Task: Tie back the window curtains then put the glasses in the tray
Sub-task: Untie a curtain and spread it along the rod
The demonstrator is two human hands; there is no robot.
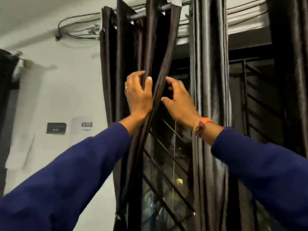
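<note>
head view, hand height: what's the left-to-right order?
Black wall plate → paper notice → dark brown curtain → left hand, gripping a fold of it → right hand, fingers curled by the curtain's edge → grey curtain → window grille.

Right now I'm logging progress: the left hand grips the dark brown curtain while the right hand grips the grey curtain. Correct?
Not quite. The head view shows the right hand open, gripping nothing, beside the grey curtain. The left hand does grip the dark brown curtain.
</note>
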